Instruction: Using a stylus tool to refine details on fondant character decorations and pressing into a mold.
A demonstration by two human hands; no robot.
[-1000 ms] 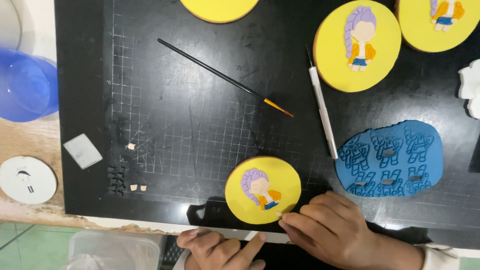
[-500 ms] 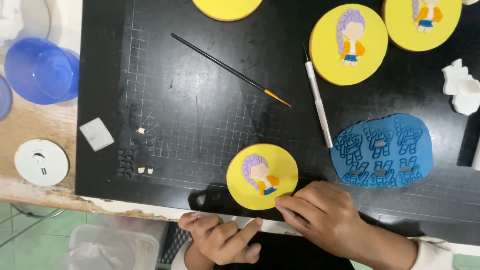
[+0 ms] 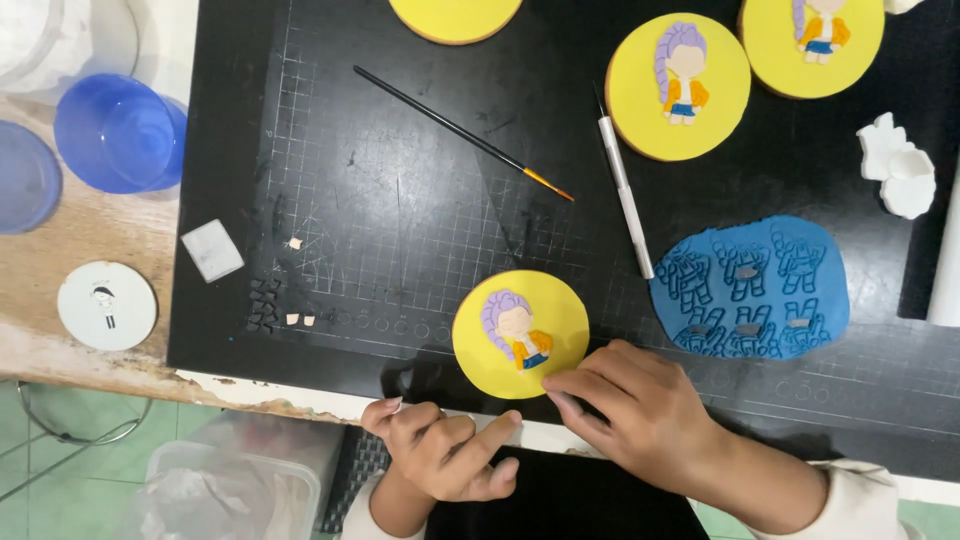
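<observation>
Head view: yellow fondant disc [image 3: 520, 335] near front edge of black cutting mat [image 3: 420, 230], purple-haired figure with orange jacket and blue shorts already applied. Right hand [image 3: 630, 405] fingertips touching disc rim, holding nothing; left hand [image 3: 445, 450] loosely curled, empty. Blue fondant sheet [image 3: 750, 285] mostly cut out. Two matching figure discs [image 3: 678, 85] finished; one plain disc [image 3: 455, 15] undecorated.

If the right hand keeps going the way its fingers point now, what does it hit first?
The right hand points left, fingertips at the rim of the yellow disc with the purple-haired figure. It would probably meet that disc's lower edge first.
</observation>
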